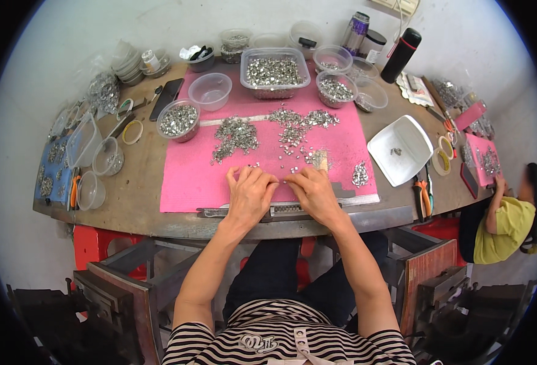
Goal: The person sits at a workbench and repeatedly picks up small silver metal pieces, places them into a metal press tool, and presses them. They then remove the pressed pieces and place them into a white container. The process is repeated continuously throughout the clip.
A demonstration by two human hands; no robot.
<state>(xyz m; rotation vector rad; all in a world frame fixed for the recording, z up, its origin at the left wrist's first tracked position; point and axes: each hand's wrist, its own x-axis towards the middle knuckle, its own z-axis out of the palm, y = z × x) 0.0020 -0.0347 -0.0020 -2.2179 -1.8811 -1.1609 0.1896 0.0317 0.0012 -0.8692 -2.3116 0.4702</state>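
My left hand (248, 194) and my right hand (315, 194) are over the near edge of a pink mat (186, 167), fingertips almost meeting. Thumb and forefinger of each hand are pinched together; anything between them is too small to make out. Just below the hands lies a narrow metal strip (288, 209) with a row of small pieces along it. Beyond the left hand spreads a pile of small silvery metal pieces (237, 137). A second, looser pile (294, 131) lies beyond the right hand, with single pieces scattered toward my fingers. A smaller heap (360, 175) sits farther right.
A rectangular tub (274, 91) and round bowls (179, 135) of metal pieces stand behind the piles. At right are a white tray (396, 173), pliers (425, 198) and a black flask (400, 56). A phone (167, 99) lies left. Another person (505, 225) sits far right.
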